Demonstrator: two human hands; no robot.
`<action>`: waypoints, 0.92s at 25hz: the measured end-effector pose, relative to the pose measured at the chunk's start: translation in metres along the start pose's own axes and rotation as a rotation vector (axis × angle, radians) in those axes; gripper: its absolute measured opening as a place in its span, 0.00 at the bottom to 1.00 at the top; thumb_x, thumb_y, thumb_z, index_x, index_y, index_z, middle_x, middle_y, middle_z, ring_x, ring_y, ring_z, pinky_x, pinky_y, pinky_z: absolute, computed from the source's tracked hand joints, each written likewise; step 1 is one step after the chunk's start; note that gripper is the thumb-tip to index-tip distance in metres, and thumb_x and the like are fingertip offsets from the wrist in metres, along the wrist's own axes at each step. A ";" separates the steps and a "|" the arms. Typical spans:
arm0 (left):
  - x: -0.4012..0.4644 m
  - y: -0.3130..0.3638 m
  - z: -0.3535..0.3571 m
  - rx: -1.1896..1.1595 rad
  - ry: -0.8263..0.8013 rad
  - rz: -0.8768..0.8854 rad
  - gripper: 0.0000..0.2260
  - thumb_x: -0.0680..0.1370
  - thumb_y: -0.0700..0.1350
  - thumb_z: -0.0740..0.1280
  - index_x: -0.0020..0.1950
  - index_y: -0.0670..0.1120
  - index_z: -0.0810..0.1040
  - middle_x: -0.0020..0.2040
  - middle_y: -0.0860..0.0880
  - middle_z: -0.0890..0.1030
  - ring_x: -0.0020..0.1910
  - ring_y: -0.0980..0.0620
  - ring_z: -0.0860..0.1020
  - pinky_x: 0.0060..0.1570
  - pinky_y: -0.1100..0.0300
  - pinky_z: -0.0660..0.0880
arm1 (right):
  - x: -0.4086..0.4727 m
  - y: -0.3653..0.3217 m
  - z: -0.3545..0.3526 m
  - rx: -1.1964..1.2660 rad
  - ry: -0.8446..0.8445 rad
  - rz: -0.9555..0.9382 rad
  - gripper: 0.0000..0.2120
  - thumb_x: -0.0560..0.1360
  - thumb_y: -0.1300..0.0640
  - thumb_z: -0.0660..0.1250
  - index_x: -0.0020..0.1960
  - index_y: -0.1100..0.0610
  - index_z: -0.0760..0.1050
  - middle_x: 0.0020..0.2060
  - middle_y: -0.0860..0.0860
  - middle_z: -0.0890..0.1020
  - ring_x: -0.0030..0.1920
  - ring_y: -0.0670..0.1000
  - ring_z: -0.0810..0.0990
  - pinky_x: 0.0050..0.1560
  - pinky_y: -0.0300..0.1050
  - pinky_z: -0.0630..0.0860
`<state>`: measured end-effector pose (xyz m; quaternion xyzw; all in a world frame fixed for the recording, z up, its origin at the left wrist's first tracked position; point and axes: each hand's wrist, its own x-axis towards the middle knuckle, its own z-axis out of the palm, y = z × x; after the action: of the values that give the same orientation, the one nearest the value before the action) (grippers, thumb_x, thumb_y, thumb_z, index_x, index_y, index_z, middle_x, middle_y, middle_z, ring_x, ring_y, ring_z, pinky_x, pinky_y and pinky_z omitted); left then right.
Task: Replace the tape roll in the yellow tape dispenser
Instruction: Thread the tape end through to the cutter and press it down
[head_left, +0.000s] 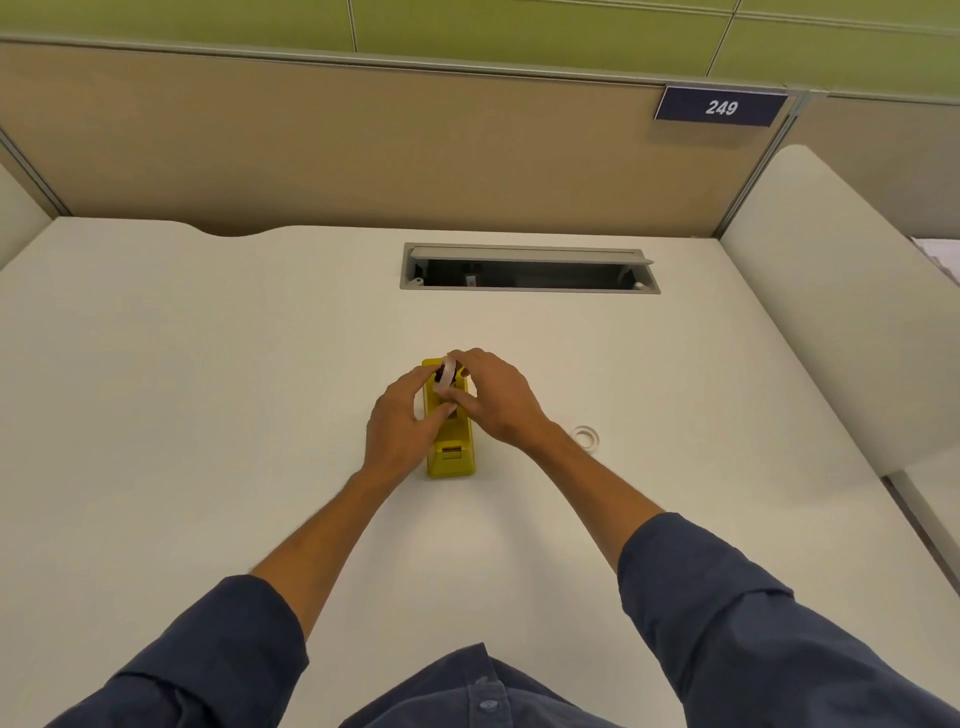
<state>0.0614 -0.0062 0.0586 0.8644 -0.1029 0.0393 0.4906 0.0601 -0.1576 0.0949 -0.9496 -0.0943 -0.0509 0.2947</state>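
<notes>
The yellow tape dispenser (451, 451) lies lengthwise on the white desk, its cutter end towards me. Over its far half, a clear tape roll (445, 375) with a dark hub stands on edge, pinched between my two hands. My left hand (402, 423) grips it from the left and my right hand (496, 397) from the right and above. Fingers hide the dispenser's middle, so I cannot tell whether the roll sits in its cradle. A second roll (586, 436), a small white ring, lies flat on the desk to the right of my right wrist.
An open cable hatch (530, 270) is set into the white desk (208, 389) behind the dispenser. A tan partition with a "249" sign (721, 107) closes off the back. A white side panel (831, 312) rises along the right edge.
</notes>
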 end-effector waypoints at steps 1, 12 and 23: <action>0.001 0.003 -0.001 0.001 0.013 0.032 0.21 0.73 0.49 0.71 0.65 0.53 0.74 0.62 0.53 0.79 0.58 0.54 0.77 0.53 0.58 0.74 | -0.001 -0.001 -0.001 0.098 0.025 0.033 0.15 0.75 0.50 0.68 0.59 0.54 0.75 0.53 0.52 0.81 0.52 0.51 0.78 0.52 0.49 0.76; 0.009 0.016 -0.016 -0.284 -0.140 -0.099 0.11 0.76 0.47 0.68 0.56 0.47 0.82 0.46 0.47 0.85 0.46 0.51 0.84 0.50 0.58 0.79 | -0.009 0.006 -0.008 0.515 0.099 0.239 0.12 0.71 0.48 0.72 0.50 0.54 0.80 0.42 0.49 0.83 0.44 0.47 0.80 0.44 0.36 0.75; 0.018 0.026 -0.034 -0.512 -0.331 -0.228 0.15 0.74 0.43 0.71 0.60 0.48 0.78 0.50 0.45 0.85 0.48 0.48 0.84 0.50 0.59 0.80 | -0.004 0.012 -0.014 0.540 0.031 0.184 0.09 0.73 0.50 0.71 0.50 0.53 0.82 0.43 0.45 0.83 0.44 0.40 0.80 0.45 0.33 0.74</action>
<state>0.0745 0.0075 0.1006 0.7137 -0.0903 -0.1839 0.6698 0.0584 -0.1764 0.0994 -0.8403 -0.0135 -0.0117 0.5418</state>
